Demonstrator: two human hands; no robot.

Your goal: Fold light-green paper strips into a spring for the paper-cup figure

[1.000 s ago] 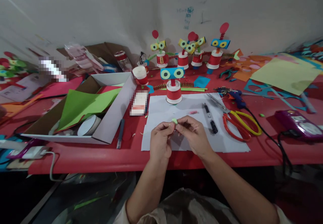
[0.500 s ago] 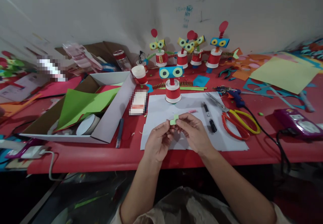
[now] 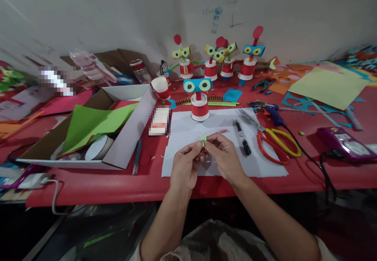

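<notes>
A small light-green paper strip (image 3: 204,138) is pinched between the fingertips of both hands above white paper sheets (image 3: 176,131). My left hand (image 3: 186,161) is closed on its left side, and my right hand (image 3: 223,153) grips it from the right; the fingers hide part of it. Just beyond stands a paper-cup robot (image 3: 200,106) with a blue eye roll and coiled paper arms. A short pink paper coil (image 3: 223,130) lies near the right fingertips. Farther right are a black pen (image 3: 242,137) and scissors (image 3: 273,143) with red and yellow handles.
Several finished cup robots (image 3: 210,70) line the wall. An open white box (image 3: 129,127) with green paper stands left, a marker (image 3: 137,157) beside it. On the right are a blue glue gun (image 3: 272,114), its cord, a purple power block (image 3: 338,143) and paper scraps (image 3: 330,84).
The green strip, spread flatter before, is now folded or curled smaller between the fingertips. Both hands stay in nearly the same place, and the whole view has shifted slightly.
</notes>
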